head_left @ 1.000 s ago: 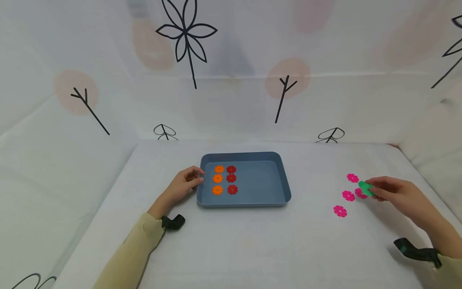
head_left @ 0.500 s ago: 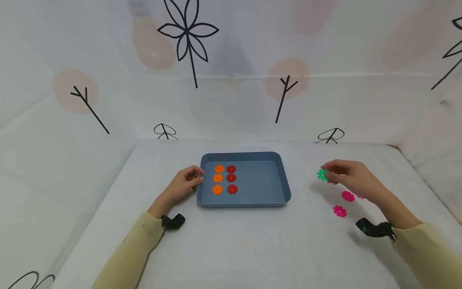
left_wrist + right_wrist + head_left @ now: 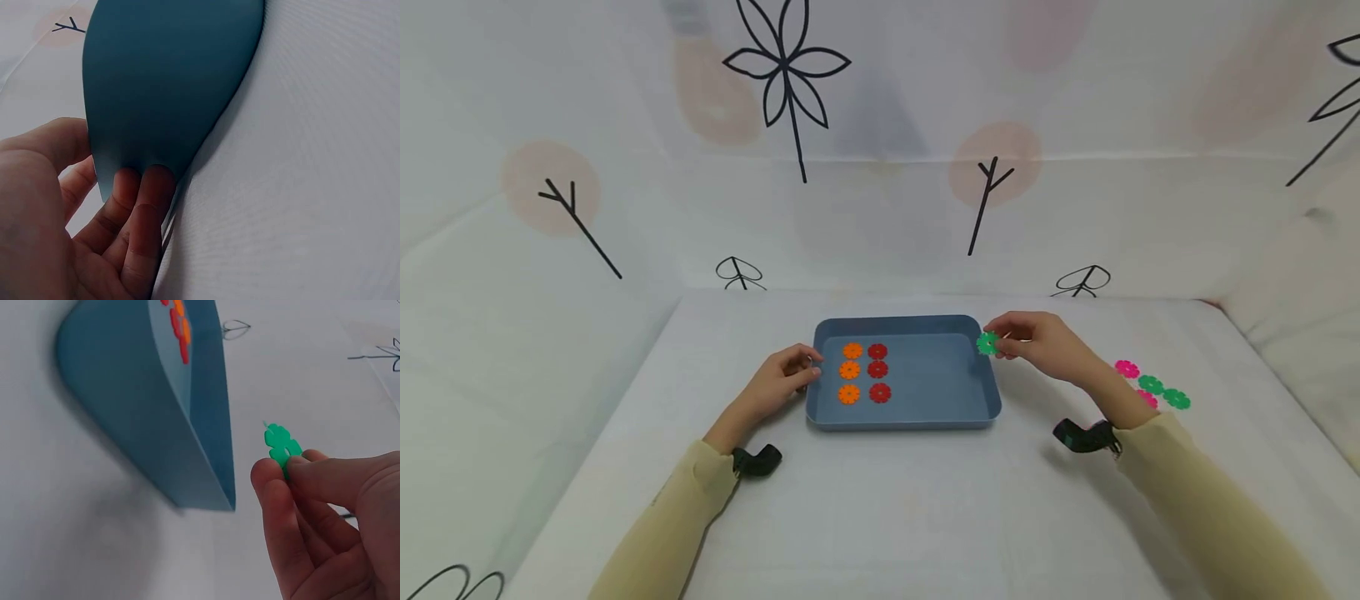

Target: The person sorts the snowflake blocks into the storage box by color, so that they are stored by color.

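Observation:
A blue-grey tray [image 3: 940, 392] lies on the white table. Inside it, at the left, are a column of orange flower-shaped discs [image 3: 850, 370] and a column of red ones [image 3: 877, 369]. My left hand [image 3: 777, 382] holds the tray's left wall; in the left wrist view, fingertips [image 3: 156, 181] press its outer side while other fingers reach the rim. Over the tray's right rim, my right hand [image 3: 1045, 343] pinches a green flower-shaped disc [image 3: 987, 342] between thumb and fingers. That same disc [image 3: 280, 442] is tilted in the right wrist view, apart from the tray wall.
Right of the tray, pink flower-shaped discs [image 3: 1127, 368] and green ones [image 3: 1177, 399] lie loose on the table, partly behind my right forearm. A white cloth backdrop [image 3: 880, 225] with plant drawings rises behind the table.
My right hand has carried the green disc leftward from the loose discs to the tray's right rim. Two green discs now show among the pink ones. The left hand stays at the tray.

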The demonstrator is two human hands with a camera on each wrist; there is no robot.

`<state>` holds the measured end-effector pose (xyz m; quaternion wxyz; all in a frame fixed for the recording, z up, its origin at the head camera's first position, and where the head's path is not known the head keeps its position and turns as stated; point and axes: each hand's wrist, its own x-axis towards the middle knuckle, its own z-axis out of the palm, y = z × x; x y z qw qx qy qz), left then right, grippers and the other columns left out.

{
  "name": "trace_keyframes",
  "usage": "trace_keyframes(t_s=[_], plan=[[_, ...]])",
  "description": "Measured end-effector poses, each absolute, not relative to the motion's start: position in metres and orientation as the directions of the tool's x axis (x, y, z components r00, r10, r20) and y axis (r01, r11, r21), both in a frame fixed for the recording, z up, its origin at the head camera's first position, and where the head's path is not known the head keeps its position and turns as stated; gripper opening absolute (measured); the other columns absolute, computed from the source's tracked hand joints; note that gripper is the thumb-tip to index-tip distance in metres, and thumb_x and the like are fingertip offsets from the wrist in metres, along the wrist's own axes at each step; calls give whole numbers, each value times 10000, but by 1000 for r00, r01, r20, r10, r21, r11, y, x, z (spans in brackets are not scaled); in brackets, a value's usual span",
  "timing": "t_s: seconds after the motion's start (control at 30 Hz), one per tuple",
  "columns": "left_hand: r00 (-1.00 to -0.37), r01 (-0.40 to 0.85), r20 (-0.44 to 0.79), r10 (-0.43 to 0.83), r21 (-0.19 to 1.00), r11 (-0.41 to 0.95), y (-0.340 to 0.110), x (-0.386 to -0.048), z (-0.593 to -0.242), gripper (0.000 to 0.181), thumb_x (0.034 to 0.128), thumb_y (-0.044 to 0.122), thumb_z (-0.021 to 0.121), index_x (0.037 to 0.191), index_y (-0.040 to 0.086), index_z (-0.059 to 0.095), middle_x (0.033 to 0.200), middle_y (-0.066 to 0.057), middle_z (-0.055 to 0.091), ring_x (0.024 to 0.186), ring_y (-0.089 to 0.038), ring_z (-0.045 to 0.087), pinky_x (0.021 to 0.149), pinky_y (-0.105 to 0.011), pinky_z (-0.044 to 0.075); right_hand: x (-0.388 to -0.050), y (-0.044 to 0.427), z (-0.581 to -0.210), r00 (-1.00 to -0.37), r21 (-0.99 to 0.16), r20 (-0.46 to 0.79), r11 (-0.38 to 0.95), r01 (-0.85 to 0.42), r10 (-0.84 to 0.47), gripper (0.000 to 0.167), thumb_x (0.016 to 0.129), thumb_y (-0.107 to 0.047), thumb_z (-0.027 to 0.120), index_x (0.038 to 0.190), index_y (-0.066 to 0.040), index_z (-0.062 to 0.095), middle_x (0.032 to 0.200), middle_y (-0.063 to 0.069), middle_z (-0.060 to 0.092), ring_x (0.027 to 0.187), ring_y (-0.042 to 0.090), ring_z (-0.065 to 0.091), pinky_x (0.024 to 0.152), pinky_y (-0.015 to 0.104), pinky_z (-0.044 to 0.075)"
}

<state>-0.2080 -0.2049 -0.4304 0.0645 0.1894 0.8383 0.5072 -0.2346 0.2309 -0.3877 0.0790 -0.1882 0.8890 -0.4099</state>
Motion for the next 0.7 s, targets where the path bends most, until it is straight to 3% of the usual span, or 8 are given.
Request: trace_keyframes(t_s=[0.13,0.37,0.7], plan=[[-921,250,84,379,875,415,-206,-208,-432,258,997,123,619,1200,-35,609,874,-98,558,740,-388,534,600,-261,430,-248,212,-392,-903,-781,23,556,-285,-430,225,974,-73,616,1190,-69,679,1019,116,685,892,324,661,818,485,537],[-920,248,83,382,879,406,-205,-209,-434,254,995,120,621,1201,-30,608,876,-89,561,738,-387,540,603,-262,437,-265,182,-395,-868,-768,47,537,-348,-495,229,969,-87,627,1174,-70,725,1143,86,688,961,230,625,817,363,529],[-922,252,87,377,875,414,-204,-207,-432,257,995,122,622,1197,-37,610,873,-118,565,738,-391,545,601,-262,437,-285,145,-405,-826,-763,31,521,-384,-563,228,965,-84,639,1168,-34,731,1174,75,695,1057,238,622,875,394,505]])
